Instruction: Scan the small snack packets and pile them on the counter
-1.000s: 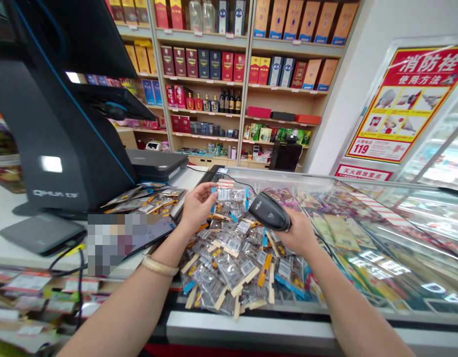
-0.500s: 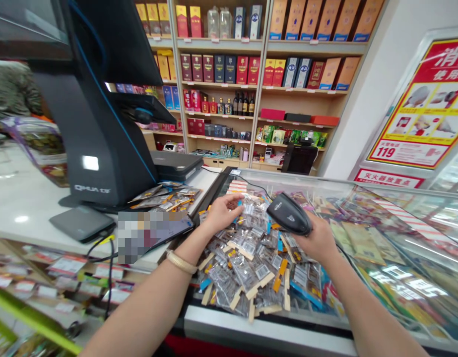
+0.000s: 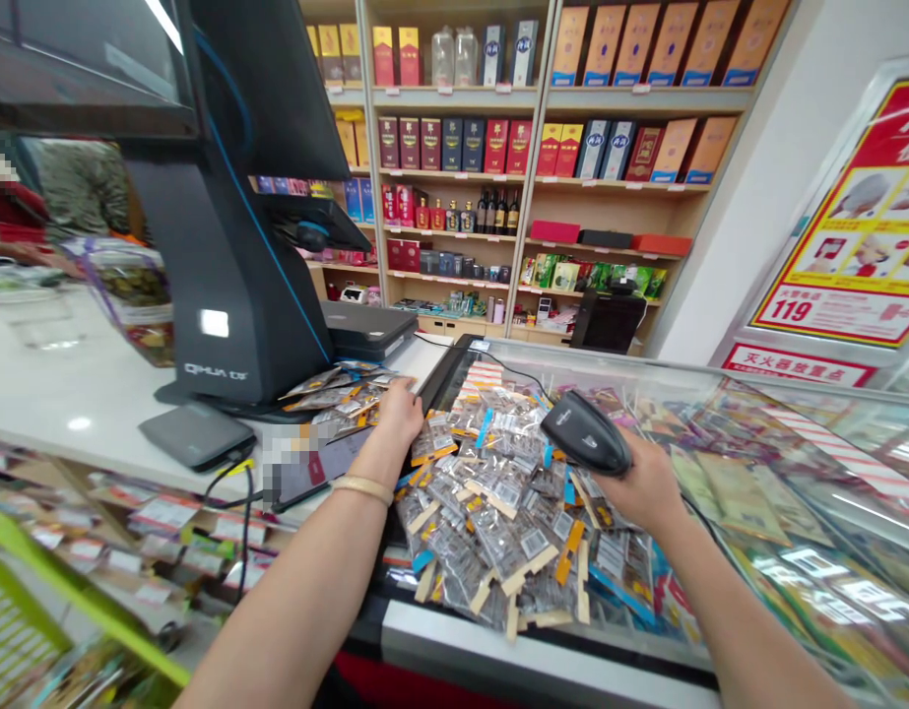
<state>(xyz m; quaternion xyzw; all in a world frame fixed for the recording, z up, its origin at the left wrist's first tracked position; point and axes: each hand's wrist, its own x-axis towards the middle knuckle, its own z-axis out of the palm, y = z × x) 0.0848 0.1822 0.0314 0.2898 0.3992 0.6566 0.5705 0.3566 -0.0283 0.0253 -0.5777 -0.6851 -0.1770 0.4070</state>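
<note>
The right hand (image 3: 646, 481) is wrapped around the handle of a black scanner (image 3: 587, 433), so its head points inward from the grip, toward the left hand, and sits over the far right part of a heap of packets (image 3: 498, 517); a firm hold there presumably keeps the head steady and aimed. The cord (image 3: 697, 512) trails from beneath that grip. The left hand (image 3: 401, 409) reaches to the edge of a smaller pile of packets (image 3: 340, 397); its fingertips are hidden, so I cannot tell whether it grips one. The big heap lies between the hands, spread on the glass case (image 3: 535, 645), probably to be within easy reach of both. A phone (image 3: 336, 458) rests just beside the left wrist, apparently set where its screen can be seen.
</note>
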